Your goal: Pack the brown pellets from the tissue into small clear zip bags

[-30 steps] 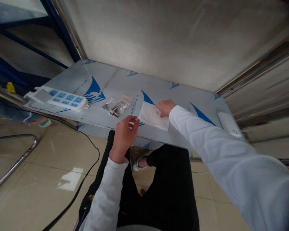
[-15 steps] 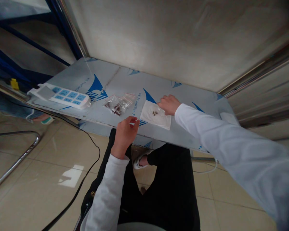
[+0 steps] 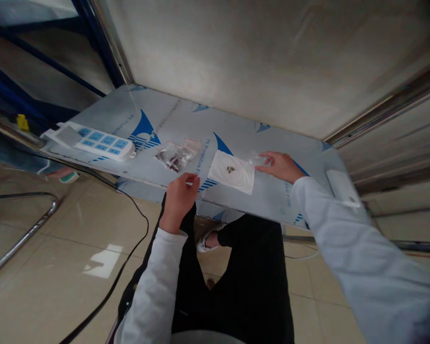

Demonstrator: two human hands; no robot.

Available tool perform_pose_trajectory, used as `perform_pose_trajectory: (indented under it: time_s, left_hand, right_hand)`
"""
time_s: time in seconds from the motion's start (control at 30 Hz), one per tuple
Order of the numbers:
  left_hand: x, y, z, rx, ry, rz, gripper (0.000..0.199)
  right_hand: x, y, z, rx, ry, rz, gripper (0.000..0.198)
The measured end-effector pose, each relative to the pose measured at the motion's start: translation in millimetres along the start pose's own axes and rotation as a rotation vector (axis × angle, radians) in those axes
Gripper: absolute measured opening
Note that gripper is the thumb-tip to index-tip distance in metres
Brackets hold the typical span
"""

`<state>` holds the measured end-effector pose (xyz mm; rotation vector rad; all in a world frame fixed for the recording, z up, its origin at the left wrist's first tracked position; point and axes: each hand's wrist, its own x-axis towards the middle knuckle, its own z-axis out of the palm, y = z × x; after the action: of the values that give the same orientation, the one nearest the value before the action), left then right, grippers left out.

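Observation:
My right hand [image 3: 278, 166] is closed in a pinch on a small clear plastic bag [image 3: 254, 158], just past the right edge of a white paper sheet [image 3: 241, 182]. Several small dark pieces [image 3: 230, 169] lie in a little group on that sheet. At the front edge of the table my left hand [image 3: 179, 198] is held with thumb and fingertips together; whatever may be between them is too small to make out. Beyond the left hand rest clear zip bags [image 3: 179, 154], some with dark reddish pieces inside.
A white power strip [image 3: 109, 145] with blue sockets lies on the left of the film-covered metal table [image 3: 186, 119]. At the right end sits a white flat box [image 3: 342, 187]. A black cable [image 3: 146, 229] hangs down to the floor. Another person's hand [image 3: 60, 173] shows far left.
My right hand has moved right, off the sheet's upper corner, and the clear bag now shows in its fingers. My left hand has shifted slightly left. The small pieces look unmoved.

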<state>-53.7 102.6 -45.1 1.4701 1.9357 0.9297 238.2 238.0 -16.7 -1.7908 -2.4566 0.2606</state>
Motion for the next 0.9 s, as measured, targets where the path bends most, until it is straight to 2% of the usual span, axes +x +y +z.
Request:
perform_pose_trajectory:
  time_s: [0.07,0.13,0.17,0.23,0.3,0.4,0.47,0.5,0.6,0.7,0.8,0.9]
  left_hand:
    - [1,-3,-2,0.019,0.003,-0.014,0.022]
    - [1,-6,-1,0.039,0.002,-0.027,0.022]
    - [1,-7,0,0.050,0.005,-0.028,0.022]
    - [1,-11,2,0.069,0.029,-0.015,0.023]
    - [5,-18,6,0.093,0.108,0.006,0.024]
    - [18,-29,13,0.161,0.336,0.033,0.031]
    - [32,-35,17,0.210,0.442,0.056,0.039]
    - [39,-37,20,0.234,0.456,0.073,0.045]
    - [60,-41,25,0.338,0.388,0.118,0.053]
    - [72,-44,26,0.435,0.310,0.089,0.039]
    - [72,-46,23,0.479,0.336,0.091,0.031]
    - [67,-46,21,0.496,0.378,0.136,0.034]
  right_hand:
    - [-17,25,17,0.070,0.033,0.238,0.058]
    - [-36,37,32,0.111,0.142,0.367,0.069]
    - [-47,38,37,0.142,0.241,0.395,0.073]
    - [-71,31,44,0.223,0.490,0.426,0.074]
    - [-96,15,49,0.302,0.698,0.455,0.068]
    - [-137,-17,60,0.381,0.834,0.493,0.058]
    - [-160,-39,71,0.429,0.825,0.505,0.053]
    - [-169,-49,77,0.436,0.804,0.500,0.051]
    - [-191,-75,94,0.417,0.728,0.448,0.048]
    - [-203,-89,104,0.402,0.648,0.402,0.047]
    - [-190,-82,104,0.368,0.588,0.368,0.047]
    - [-143,-52,89,0.266,0.573,0.305,0.048]
